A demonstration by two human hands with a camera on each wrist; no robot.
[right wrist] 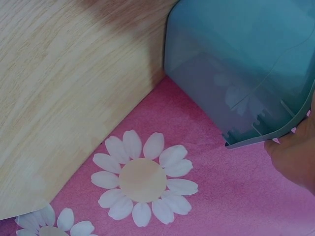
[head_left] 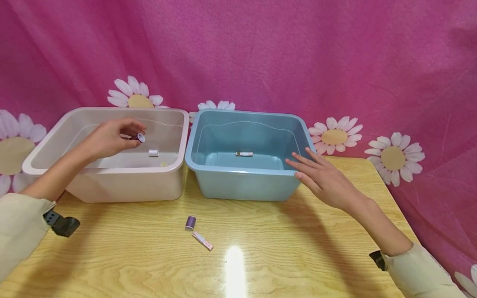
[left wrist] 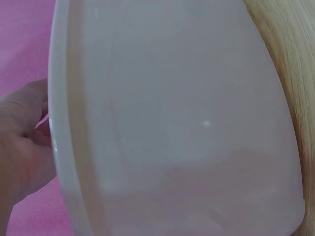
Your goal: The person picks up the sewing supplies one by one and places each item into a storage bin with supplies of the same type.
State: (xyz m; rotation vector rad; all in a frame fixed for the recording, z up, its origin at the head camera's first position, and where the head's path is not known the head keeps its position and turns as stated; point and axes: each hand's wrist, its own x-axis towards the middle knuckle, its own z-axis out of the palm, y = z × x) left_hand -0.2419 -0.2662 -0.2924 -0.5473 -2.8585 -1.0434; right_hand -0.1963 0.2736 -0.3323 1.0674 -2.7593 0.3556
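My left hand [head_left: 113, 138] is above the pale pink bin [head_left: 130, 182], pinching a dark purple thread spool [head_left: 138, 138] between thumb and fingers. In the left wrist view the bin's wall hides the spool and the fingertips of the left hand [left wrist: 24, 142]. Inside that bin lie a white spool [head_left: 154, 153] and a small yellowish item [head_left: 164, 164]. My right hand [head_left: 328, 178] has its fingers spread and fairly straight at the right rim of the blue bin [head_left: 246, 184]. A small brown-and-white strip [head_left: 244, 154] lies on the blue bin's floor.
On the wooden table [head_left: 149, 256], in front of the bins, are a purple thread spool [head_left: 190, 223] and a folded pink-and-white strip [head_left: 203, 241]. The two bins stand side by side against a pink curtain [head_left: 238, 54] with daisies.
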